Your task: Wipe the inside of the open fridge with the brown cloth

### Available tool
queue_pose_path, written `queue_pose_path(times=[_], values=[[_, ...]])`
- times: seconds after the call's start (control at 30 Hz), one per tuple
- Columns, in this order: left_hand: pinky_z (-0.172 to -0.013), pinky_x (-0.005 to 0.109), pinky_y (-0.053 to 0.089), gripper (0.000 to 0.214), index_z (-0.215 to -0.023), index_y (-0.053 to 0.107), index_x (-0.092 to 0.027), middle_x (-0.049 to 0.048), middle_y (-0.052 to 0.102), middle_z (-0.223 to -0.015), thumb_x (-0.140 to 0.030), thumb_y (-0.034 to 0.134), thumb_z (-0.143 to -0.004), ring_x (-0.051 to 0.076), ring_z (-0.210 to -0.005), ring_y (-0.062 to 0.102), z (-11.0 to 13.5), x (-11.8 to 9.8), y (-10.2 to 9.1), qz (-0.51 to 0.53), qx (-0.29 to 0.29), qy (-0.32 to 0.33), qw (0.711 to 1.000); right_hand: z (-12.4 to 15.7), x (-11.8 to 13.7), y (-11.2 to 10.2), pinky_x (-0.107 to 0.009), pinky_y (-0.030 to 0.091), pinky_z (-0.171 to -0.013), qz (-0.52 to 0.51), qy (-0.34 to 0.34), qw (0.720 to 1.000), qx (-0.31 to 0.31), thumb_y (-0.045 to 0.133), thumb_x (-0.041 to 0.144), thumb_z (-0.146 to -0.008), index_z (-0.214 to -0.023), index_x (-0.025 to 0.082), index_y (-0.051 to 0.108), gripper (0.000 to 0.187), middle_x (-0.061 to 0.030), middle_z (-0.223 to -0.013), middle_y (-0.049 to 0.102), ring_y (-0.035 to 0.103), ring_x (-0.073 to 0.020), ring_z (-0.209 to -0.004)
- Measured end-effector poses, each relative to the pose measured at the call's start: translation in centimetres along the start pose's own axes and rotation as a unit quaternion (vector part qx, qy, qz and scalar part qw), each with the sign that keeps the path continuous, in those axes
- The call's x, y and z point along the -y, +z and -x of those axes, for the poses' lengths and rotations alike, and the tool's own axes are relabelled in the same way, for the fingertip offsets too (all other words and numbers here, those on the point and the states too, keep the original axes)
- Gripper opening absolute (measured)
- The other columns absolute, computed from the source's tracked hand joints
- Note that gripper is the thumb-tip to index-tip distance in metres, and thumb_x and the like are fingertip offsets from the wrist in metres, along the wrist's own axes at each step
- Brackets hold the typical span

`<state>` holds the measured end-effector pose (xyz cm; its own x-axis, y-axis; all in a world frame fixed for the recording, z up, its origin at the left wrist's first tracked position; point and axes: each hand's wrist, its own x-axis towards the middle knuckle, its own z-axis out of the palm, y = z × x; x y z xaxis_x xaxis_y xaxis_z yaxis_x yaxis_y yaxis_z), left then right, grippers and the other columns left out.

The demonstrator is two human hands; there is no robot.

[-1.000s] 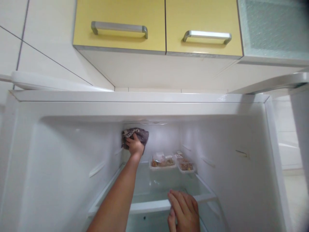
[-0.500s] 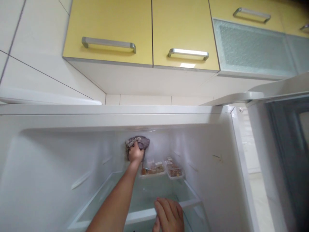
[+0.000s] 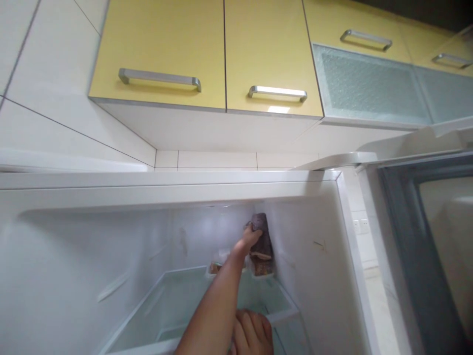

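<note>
Inside the open fridge, my left hand (image 3: 253,237) is closed on a dark purple-grey cloth (image 3: 261,241). The cloth is spread against the back right corner and hangs just above a clear pack of brown food (image 3: 262,267). My left forearm partly covers a second food pack (image 3: 215,267) to the left. Low in the picture, my right hand (image 3: 253,333) is closed with its fingers curled, partly behind my left forearm. It overlaps the front edge of the glass shelf (image 3: 177,291); whether it grips that edge or something else is hidden.
The fridge door (image 3: 399,236) stands open at the right. Yellow wall cabinets (image 3: 158,44) with metal handles hang above the fridge top (image 3: 166,180). A brownish smear (image 3: 183,239) marks the back wall, and shelf ribs (image 3: 113,288) stick out from the side wall.
My left hand has moved the cloth rightward across the back wall into the right corner. The smear on the wall now shows. My right hand stays at the shelf front; the view has shifted slightly.
</note>
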<state>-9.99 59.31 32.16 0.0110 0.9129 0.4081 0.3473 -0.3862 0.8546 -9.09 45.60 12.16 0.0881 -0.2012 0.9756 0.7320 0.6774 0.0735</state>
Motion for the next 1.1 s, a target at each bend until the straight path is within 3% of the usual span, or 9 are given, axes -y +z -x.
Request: queue_pose_path(times=[0.1, 0.2, 0.37, 0.5, 0.6, 0.73, 0.83, 1.0, 1.1], values=[[-0.072, 0.029, 0.057, 0.041, -0.113, 0.064, -0.019, 0.0018, 0.072, -0.083, -0.022, 0.054, -0.073, 0.018, -0.076, 0.069, 2.4, -0.8, -0.2, 0.086, 0.07, 0.002, 0.994, 0.2, 0.5, 0.4, -0.04, 0.04, -0.074, -0.033, 0.036, 0.999, -0.019, 0.045, 0.018, -0.071, -0.1, 0.022, 0.067, 0.037, -0.0068, -0.085, 0.072, 0.06, -0.0233, -0.076], [-0.072, 0.03, 0.058, 0.043, -0.113, 0.063, -0.019, 0.001, 0.071, -0.079, -0.026, 0.052, -0.072, 0.017, -0.073, 0.068, 5.5, -2.2, -0.9, 0.156, 0.125, 0.009, 0.98, 0.1, 0.7, -0.1, -0.04, 0.041, -0.078, -0.037, 0.032, 0.999, 0.016, 0.047, 0.015, -0.067, -0.104, 0.022, 0.066, 0.042, -0.007, -0.091, 0.072, 0.061, -0.0237, -0.082], [-0.1, 0.039, 0.053, 0.057, -0.125, 0.06, -0.021, 0.0069, 0.074, -0.113, -0.032, 0.063, -0.07, 0.024, -0.106, 0.068, 11.6, -4.1, -0.4, 0.262, 0.165, 0.084, 0.947, -1.9, 1.4, -2.7, -0.037, 0.046, -0.081, -0.033, 0.052, 0.993, 0.103, 0.048, 0.007, -0.063, -0.109, 0.023, 0.065, 0.051, -0.0048, -0.095, 0.071, 0.062, -0.0227, -0.087], [-0.121, 0.044, 0.033, 0.071, -0.137, 0.056, -0.02, 0.0114, 0.058, -0.144, -0.028, 0.069, -0.069, 0.029, -0.137, 0.049, 15.3, -4.5, 1.2, 0.133, 0.094, 0.19, 0.968, -4.0, 2.1, -5.2, -0.036, 0.052, -0.081, -0.04, 0.065, 0.986, 0.147, 0.048, 0.005, -0.063, -0.106, 0.024, 0.063, 0.049, -0.0042, -0.097, 0.071, 0.064, -0.0228, -0.091], [-0.125, 0.045, 0.026, 0.071, -0.143, 0.051, -0.016, 0.0153, 0.047, -0.153, -0.025, 0.063, -0.073, 0.03, -0.144, 0.041, 16.6, -4.8, 2.0, 0.046, 0.071, 0.236, 0.968, -5.5, 2.4, -7.6, -0.041, 0.055, -0.087, 0.022, 0.075, 0.984, 0.158, 0.049, 0.005, -0.069, -0.114, 0.021, 0.061, 0.049, -0.0089, -0.106, 0.071, 0.064, -0.0258, -0.1], [-0.125, 0.047, 0.026, 0.075, -0.144, 0.05, -0.014, 0.0163, 0.05, -0.152, -0.022, 0.066, -0.071, 0.032, -0.143, 0.043, 17.1, -6.2, 1.2, 0.035, 0.107, 0.212, 0.971, -9.2, 2.6, -11.1, -0.05, 0.049, -0.104, 0.138, 0.085, 0.968, 0.193, 0.051, 0.008, -0.08, -0.116, 0.021, 0.064, 0.04, -0.0118, -0.118, 0.069, 0.058, -0.0297, -0.12], [-0.122, 0.047, 0.032, 0.063, -0.136, 0.058, -0.019, 0.01, 0.061, -0.144, -0.028, 0.067, -0.075, 0.029, -0.134, 0.052, 17.3, -7.6, -0.4, 0.084, 0.164, 0.18, 0.966, -12.9, 2.5, -12.5, -0.047, 0.04, -0.116, 0.185, 0.062, 0.958, 0.212, 0.05, 0.009, -0.084, -0.127, 0.018, 0.061, 0.046, -0.0112, -0.134, 0.065, 0.049, -0.027, -0.135], [-0.114, 0.049, 0.042, 0.055, -0.13, 0.063, -0.02, 0.0099, 0.069, -0.132, -0.055, 0.056, -0.089, 0.026, -0.125, 0.06, 18.4, -8.6, -2.2, 0.217, 0.265, 0.072, 0.937, -16.4, 0.8, -11.6, -0.047, 0.037, -0.117, 0.273, 0.019, 0.93, 0.244, 0.048, 0.005, -0.084, -0.136, 0.009, 0.06, 0.053, -0.0154, -0.142, 0.062, 0.051, -0.0291, -0.136], [-0.109, 0.049, 0.047, 0.055, -0.137, 0.057, -0.023, 0.0103, 0.061, -0.144, -0.051, 0.057, -0.089, 0.027, -0.129, 0.058, 19.3, -8.1, -3.1, 0.201, 0.244, 0.068, 0.946, -16.4, -1.5, -10.5, -0.048, 0.038, -0.116, 0.343, -0.007, 0.893, 0.292, 0.051, 0.007, -0.086, -0.136, 0.005, 0.06, 0.051, -0.02, -0.141, 0.062, 0.054, -0.0323, -0.134]])
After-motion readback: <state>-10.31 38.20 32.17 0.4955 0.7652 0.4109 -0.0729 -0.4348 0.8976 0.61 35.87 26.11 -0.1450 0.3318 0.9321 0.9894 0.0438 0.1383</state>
